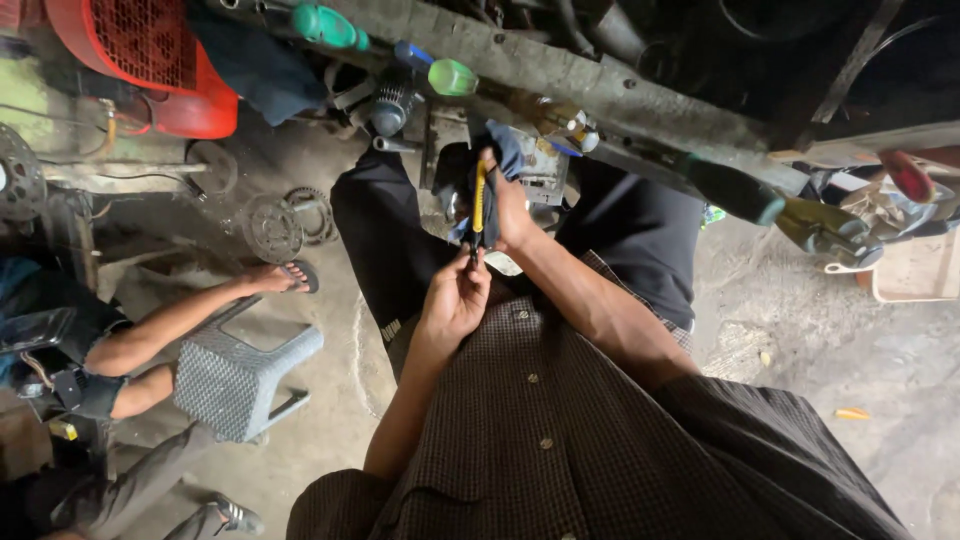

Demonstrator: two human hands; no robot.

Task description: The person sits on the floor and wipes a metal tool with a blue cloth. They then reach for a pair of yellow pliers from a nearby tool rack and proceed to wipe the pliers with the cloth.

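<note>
At far left, another person's leg (190,315) rested across a grey plastic stool (240,375), with chain sprockets (285,225) lying on the concrete floor (330,420) beyond. Centrally, the person's left hand (455,300) had its fingers curled and pinching the lower end of a yellow-handled tool (480,200), held upright above the lap. The right hand (512,205) had its fingers closed around the tool's upper part together with a dark blue rag (500,150). To the right, green and blue bottles (450,77) stood along a worn workbench edge (620,95). Judged risk: the rag, bunched against the tool, could let the grip slip, dropping the tool onto the lap or floor.
</note>
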